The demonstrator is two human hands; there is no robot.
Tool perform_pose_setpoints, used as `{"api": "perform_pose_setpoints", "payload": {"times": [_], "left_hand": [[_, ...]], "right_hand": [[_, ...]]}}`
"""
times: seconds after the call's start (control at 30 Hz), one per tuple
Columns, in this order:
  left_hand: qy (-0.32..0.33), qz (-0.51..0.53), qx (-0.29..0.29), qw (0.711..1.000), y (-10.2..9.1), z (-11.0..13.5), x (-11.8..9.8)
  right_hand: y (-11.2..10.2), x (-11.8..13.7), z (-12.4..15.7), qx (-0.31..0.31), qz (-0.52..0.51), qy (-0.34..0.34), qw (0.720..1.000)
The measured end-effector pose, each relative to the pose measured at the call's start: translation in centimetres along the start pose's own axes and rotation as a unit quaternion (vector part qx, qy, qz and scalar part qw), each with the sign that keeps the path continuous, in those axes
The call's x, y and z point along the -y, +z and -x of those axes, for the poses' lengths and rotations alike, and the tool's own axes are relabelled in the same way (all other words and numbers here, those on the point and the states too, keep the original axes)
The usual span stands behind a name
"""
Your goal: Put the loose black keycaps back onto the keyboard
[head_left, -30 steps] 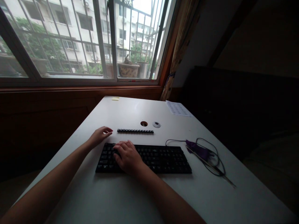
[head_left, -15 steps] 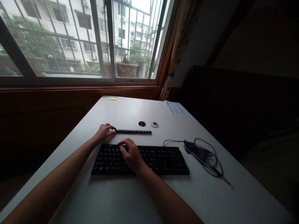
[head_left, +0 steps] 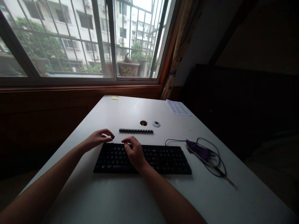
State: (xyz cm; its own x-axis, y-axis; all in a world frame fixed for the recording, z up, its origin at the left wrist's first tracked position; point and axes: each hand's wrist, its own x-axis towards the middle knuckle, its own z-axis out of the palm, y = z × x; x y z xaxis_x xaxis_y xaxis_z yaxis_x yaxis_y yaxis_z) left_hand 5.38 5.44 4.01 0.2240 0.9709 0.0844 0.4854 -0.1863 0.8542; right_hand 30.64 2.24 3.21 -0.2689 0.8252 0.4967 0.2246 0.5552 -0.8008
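— Two hands, both busy?
— Both. Nearest are the bare desk (head_left: 112, 199) and two forearms. Then comes the keyboard (head_left: 163, 159), lying square to the person. The right hand (head_left: 135, 153) rests on its left half, fingers bent toward the top rows. Whether they pinch a key or only press down, I cannot tell.
— And the left hand?
— The left hand (head_left: 97, 139) is off the keyboard's far left corner. Its thumb and forefinger are closed on one black keycap (head_left: 113, 137), held just above the desk.
— How far along does it look?
— Just beyond the keyboard a row (head_left: 136, 131) of loose caps lies in a straight line, so a good many are off the board. The pinched keycap is near that row's left end, apart from it. Most of the board looks full, though it is too dark to pick out empty sockets. Whether caps are coming off or going back on, nothing here settles.
— Anything beside it?
— To the right, near the keyboard's end, a black cable (head_left: 216, 161) loops about a purple tool (head_left: 199, 150). Farther back there is a hole (head_left: 143, 123) in the desk with its plug (head_left: 156, 124) beside it, and a sheet (head_left: 178, 108) at the far right edge. Last comes the window (head_left: 70, 40), with a planter (head_left: 128, 69) outside.
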Motion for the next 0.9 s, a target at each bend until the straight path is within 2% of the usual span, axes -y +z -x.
{"api": "perform_pose_setpoints", "payload": {"times": [0.1,0.37,0.7,0.9], "left_hand": [[0.007,-0.007,0.033,0.999,0.6,1.3,-0.8],[-0.023,0.006,0.014,1.000,2.5,1.9,-1.2],[-0.051,0.008,0.011,0.999,2.8,2.1,-1.2],[-0.099,0.022,0.040,0.994,2.6,1.3,-1.5]], "right_hand": [[0.0,0.0,0.0,0.000,-0.003,-0.001,1.000],[-0.1,-0.1,0.0,0.000,-0.004,-0.002,1.000],[-0.1,-0.2,0.0,0.002,-0.016,0.001,1.000],[0.0,-0.1,-0.1,0.003,-0.024,-0.001,1.000]]}}
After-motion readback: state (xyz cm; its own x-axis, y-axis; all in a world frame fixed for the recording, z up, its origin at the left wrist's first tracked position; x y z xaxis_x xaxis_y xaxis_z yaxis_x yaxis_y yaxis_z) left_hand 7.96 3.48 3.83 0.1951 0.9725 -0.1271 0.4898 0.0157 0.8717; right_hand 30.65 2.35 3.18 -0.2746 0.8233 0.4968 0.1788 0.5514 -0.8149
